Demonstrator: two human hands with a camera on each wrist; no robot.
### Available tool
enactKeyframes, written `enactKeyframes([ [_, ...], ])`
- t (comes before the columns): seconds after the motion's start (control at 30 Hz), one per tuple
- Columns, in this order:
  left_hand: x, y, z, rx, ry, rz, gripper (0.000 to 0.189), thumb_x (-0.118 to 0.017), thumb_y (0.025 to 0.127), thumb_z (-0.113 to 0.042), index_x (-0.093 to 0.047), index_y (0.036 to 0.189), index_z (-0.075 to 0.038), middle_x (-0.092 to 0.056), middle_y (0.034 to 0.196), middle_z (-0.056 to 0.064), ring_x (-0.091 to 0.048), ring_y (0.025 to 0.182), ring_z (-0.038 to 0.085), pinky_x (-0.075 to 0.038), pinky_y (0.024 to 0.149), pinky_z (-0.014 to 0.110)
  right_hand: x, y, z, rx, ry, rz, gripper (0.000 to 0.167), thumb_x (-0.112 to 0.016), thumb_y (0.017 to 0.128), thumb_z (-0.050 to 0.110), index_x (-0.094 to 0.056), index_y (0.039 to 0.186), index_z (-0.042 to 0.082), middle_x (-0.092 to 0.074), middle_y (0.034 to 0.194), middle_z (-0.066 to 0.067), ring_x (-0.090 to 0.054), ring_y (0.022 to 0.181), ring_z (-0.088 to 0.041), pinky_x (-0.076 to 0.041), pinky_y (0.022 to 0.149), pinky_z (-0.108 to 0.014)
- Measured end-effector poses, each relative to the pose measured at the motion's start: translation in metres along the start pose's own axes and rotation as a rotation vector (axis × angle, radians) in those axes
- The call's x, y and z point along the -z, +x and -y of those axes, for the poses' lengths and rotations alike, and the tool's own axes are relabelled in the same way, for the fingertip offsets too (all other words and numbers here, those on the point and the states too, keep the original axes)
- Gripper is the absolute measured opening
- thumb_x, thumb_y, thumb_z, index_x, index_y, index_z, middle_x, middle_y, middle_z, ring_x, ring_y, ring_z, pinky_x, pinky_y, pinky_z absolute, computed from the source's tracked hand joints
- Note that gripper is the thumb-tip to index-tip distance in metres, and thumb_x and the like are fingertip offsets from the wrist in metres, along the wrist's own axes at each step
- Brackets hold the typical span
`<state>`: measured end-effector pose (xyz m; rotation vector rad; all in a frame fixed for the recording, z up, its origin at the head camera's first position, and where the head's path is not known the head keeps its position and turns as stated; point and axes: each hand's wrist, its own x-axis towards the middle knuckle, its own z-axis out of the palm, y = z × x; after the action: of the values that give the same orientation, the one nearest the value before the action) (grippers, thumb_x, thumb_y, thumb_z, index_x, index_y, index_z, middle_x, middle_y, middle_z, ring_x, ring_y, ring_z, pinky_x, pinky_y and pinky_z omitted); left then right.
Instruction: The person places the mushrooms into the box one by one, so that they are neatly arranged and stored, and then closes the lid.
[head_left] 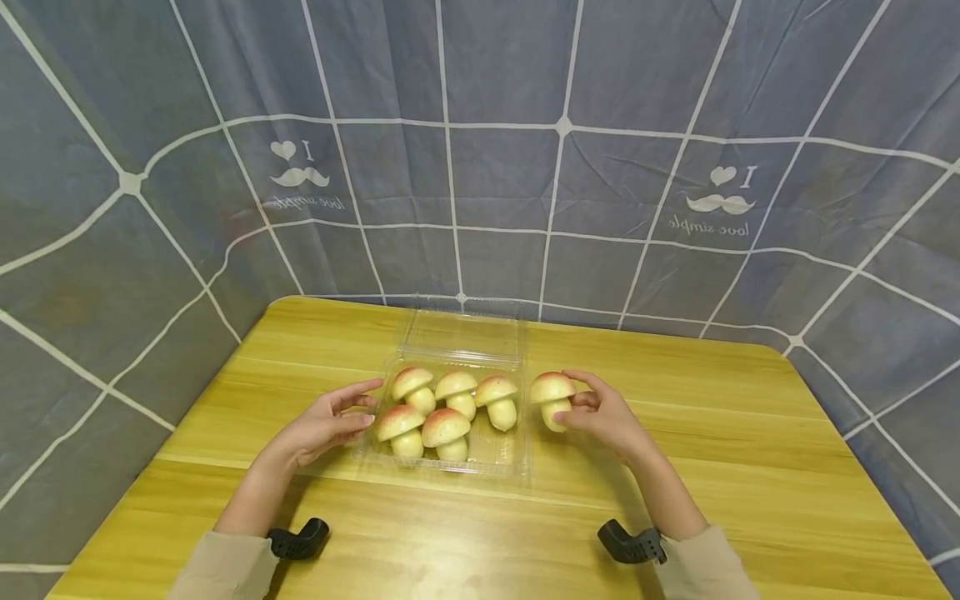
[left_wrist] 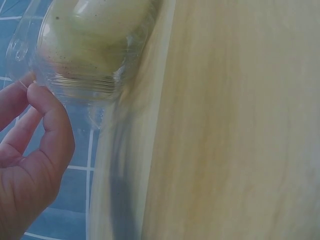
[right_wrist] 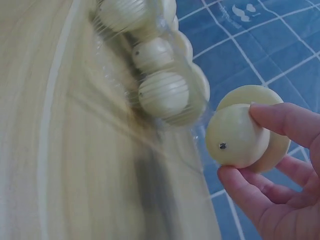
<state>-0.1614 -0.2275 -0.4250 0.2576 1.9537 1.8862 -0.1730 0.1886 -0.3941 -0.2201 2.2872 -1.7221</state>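
Note:
A clear plastic clamshell box point(head_left: 491, 450) lies on the table with its lid point(head_left: 461, 335) folded back. Inside sit several artificial mushrooms point(head_left: 447, 427), pale yellow with reddish caps, in two rows; the front right part of the box is bare. At the left edge, my left hand point(head_left: 324, 427) pinches the rim between thumb and fingers, as the left wrist view shows. Just right of the box, my right hand point(head_left: 606, 417) holds another mushroom point(head_left: 552, 389) cap up, thumb and fingers around its stem. A small dark spot marks that stem's base point(right_wrist: 235, 137) in the right wrist view.
The yellow wood-grain table point(head_left: 480, 542) carries the box near its far edge. Behind and at both sides hangs a grey-blue curtain point(head_left: 502, 175) with white lines. Dark camera mounts are strapped at the left wrist point(head_left: 300, 540) and right wrist point(head_left: 632, 542).

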Motion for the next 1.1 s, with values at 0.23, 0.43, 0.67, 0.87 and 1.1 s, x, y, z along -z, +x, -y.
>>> enactKeyframes([
  [0.23, 0.000, 0.000, 0.000, -0.003, -0.001, 0.005, 0.065, -0.058, 0.091, -0.005, -0.022, 0.146, 0.002, -0.036, 0.122, 0.021, -0.048, 0.077, 0.010, -0.046, 0.066, 0.022, -0.006, -0.001, 0.010, 0.017, 0.011, 0.008, 0.072, -0.073, 0.079, 0.009, -0.036, 0.141, 0.004, -0.061, 0.098, -0.016, -0.060, 0.083, -0.017, -0.049, 0.077, -0.038],
  [0.43, -0.001, 0.000, 0.001, 0.000, -0.009, -0.002, 0.065, -0.058, 0.091, -0.005, -0.023, 0.146, 0.002, -0.036, 0.123, 0.021, -0.048, 0.078, 0.010, -0.046, 0.066, 0.021, -0.015, 0.001, 0.013, 0.032, 0.031, 0.019, 0.071, -0.073, 0.078, 0.006, -0.039, 0.139, 0.004, -0.060, 0.095, -0.014, -0.058, 0.082, -0.017, -0.050, 0.073, -0.032],
  [0.67, 0.001, -0.003, 0.002, -0.003, -0.002, -0.003, 0.065, -0.057, 0.092, -0.004, -0.022, 0.146, 0.001, -0.035, 0.124, 0.023, -0.048, 0.078, 0.010, -0.046, 0.067, 0.022, -0.028, 0.007, 0.015, 0.047, 0.077, 0.067, 0.071, -0.073, 0.078, 0.004, -0.038, 0.139, 0.004, -0.061, 0.097, -0.015, -0.061, 0.085, -0.019, -0.051, 0.073, -0.029],
  [0.87, 0.000, -0.002, 0.002, -0.010, -0.004, 0.003, 0.065, -0.057, 0.091, -0.004, -0.022, 0.146, 0.002, -0.034, 0.124, 0.024, -0.049, 0.077, 0.008, -0.046, 0.067, 0.021, -0.035, 0.009, 0.016, 0.058, 0.087, 0.072, 0.070, -0.072, 0.077, 0.001, -0.040, 0.138, 0.002, -0.060, 0.099, -0.016, -0.060, 0.084, -0.019, -0.051, 0.071, -0.028],
  [1.1, 0.000, -0.001, 0.001, -0.009, -0.003, -0.001, 0.066, -0.058, 0.091, -0.006, -0.022, 0.146, 0.003, -0.034, 0.125, 0.024, -0.048, 0.077, 0.009, -0.046, 0.066, 0.021, -0.041, 0.010, 0.018, 0.057, 0.068, 0.063, 0.069, -0.072, 0.076, 0.000, -0.042, 0.138, 0.005, -0.059, 0.102, -0.017, -0.059, 0.084, -0.021, -0.051, 0.071, -0.030],
])
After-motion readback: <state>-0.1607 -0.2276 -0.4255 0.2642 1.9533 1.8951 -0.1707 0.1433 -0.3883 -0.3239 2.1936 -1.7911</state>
